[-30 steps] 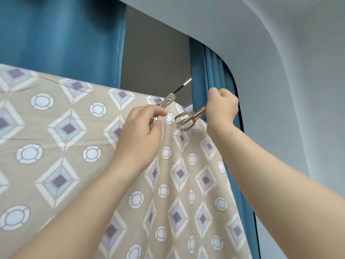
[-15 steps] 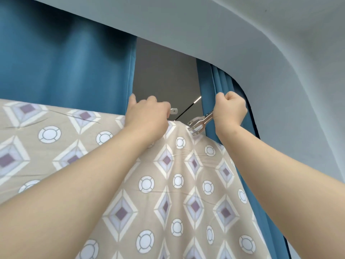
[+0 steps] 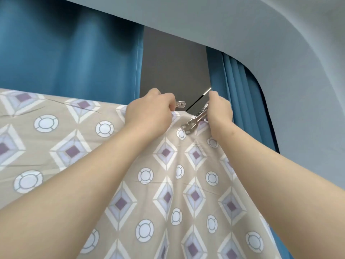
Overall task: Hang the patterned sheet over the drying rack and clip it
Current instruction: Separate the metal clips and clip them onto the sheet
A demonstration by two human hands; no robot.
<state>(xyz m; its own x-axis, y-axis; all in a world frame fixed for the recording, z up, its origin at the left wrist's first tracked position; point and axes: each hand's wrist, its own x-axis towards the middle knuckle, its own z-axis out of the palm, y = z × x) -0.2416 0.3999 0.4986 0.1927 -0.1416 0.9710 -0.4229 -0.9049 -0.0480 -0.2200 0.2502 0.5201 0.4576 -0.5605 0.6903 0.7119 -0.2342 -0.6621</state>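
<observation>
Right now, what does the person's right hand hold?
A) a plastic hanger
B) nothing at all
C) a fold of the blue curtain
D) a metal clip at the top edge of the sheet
D: the right hand grips a metal clip, whose front end lies against the top edge of the patterned sheet.

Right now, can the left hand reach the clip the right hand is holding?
Probably yes: only bare patterned sheet lies between the left hand and the right-hand clip, held by the right hand. But it is busy gripping the left-hand clip.
</observation>
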